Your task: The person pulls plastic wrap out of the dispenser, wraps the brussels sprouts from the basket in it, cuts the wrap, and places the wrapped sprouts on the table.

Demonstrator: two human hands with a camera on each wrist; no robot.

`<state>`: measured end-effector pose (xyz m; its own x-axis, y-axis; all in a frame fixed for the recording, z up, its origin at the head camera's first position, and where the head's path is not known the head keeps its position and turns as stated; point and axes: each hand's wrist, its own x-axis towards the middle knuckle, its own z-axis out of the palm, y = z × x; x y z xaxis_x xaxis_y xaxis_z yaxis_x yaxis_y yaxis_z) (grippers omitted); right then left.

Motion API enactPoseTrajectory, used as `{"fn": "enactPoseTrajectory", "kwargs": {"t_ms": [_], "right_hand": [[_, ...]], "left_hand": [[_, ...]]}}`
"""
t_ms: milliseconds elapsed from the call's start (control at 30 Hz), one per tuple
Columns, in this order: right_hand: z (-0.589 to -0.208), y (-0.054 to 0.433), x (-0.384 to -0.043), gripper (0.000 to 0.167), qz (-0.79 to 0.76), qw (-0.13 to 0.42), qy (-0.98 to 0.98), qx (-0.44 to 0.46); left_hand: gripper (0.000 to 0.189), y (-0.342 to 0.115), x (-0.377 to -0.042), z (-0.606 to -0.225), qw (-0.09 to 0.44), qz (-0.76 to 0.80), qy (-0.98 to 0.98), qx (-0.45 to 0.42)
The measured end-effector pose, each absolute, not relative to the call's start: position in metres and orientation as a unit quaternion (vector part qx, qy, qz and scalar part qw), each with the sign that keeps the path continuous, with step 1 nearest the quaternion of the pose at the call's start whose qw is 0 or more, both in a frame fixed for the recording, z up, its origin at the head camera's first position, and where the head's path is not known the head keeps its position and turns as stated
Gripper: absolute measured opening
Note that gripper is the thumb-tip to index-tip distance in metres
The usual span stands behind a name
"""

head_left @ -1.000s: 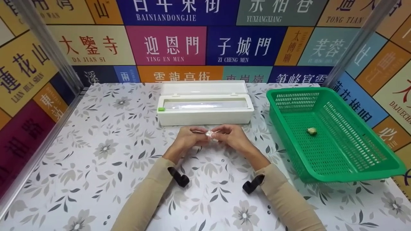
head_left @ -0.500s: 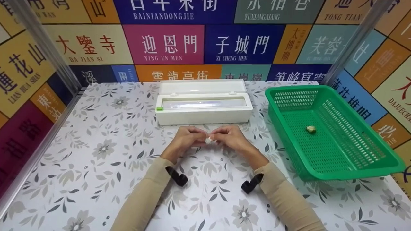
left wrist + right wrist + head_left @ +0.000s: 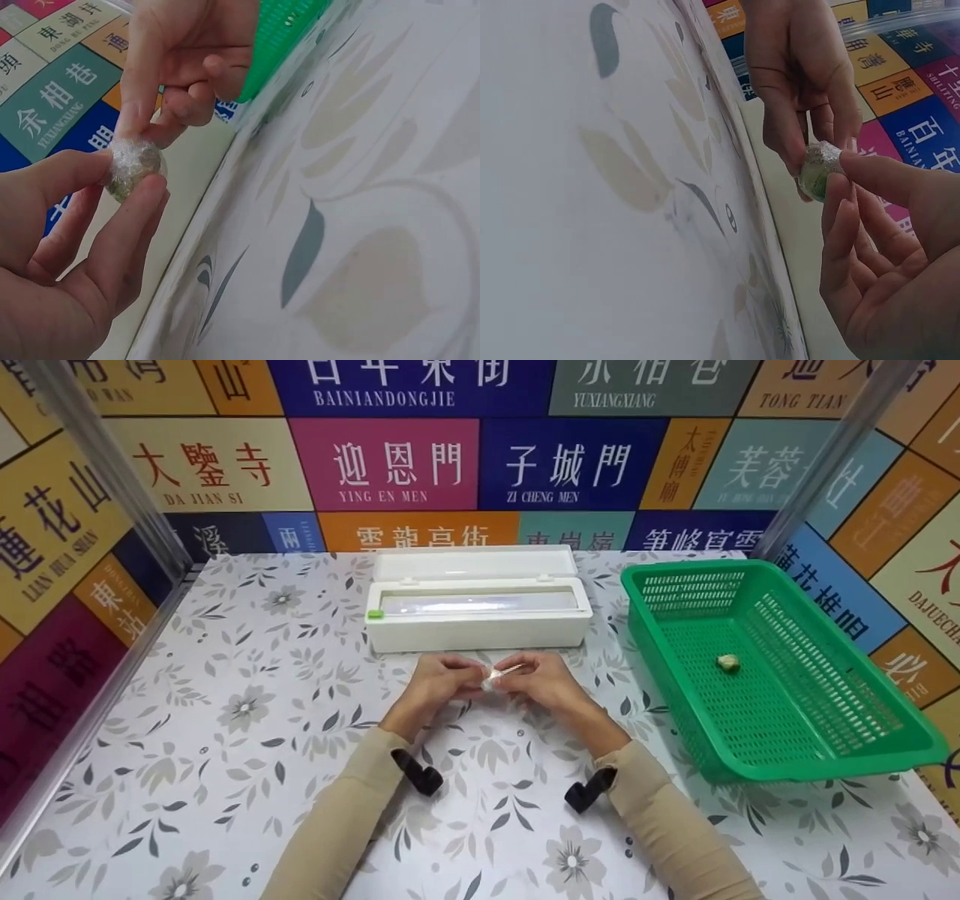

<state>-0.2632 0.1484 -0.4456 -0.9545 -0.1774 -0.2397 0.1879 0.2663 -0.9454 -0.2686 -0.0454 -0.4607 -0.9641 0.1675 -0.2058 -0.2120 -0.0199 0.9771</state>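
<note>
A small round ball wrapped in cling film is held between both hands, green showing through the crinkled film in both wrist views. My left hand pinches it between thumb and fingertips. From the other side, my right hand holds it too; in the right wrist view its thumb lies against the bunched film. In the head view the fingers cover most of the wrapped ball, leaving a whitish patch of film. Both hands are over the table, just in front of a white cling film dispenser.
The dispenser's lid is raised, and a green slider sits at its left end. On the right stands a green plastic basket holding one small pale, yellowish-green ball. A flower-patterned cloth covers the table.
My fingers have shifted slightly around the wrapped ball, and its film shows differently between them. Both hands stay in nearly the same spot; dispenser and basket have not moved.
</note>
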Motion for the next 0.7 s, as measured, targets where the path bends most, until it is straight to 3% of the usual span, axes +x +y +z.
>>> {"fn": "enactPoseTrajectory", "kwargs": {"t_ms": [267,567,700], "right_hand": [[-0.444,0.148,-0.261,0.025,-0.612,0.143,0.778,0.018],[-0.441,0.156,-0.265,0.028,-0.650,0.163,0.742,0.005],[-0.440,0.156,-0.264,0.028,-0.656,0.156,0.738,-0.019]], "left_hand": [[0.019,-0.041,-0.268,-0.460,0.130,0.718,0.683,0.003],[0.037,-0.048,-0.276,-0.461,0.201,0.771,0.601,-0.061],[0.047,-0.053,-0.276,-0.460,0.258,0.753,0.601,-0.075]]}}
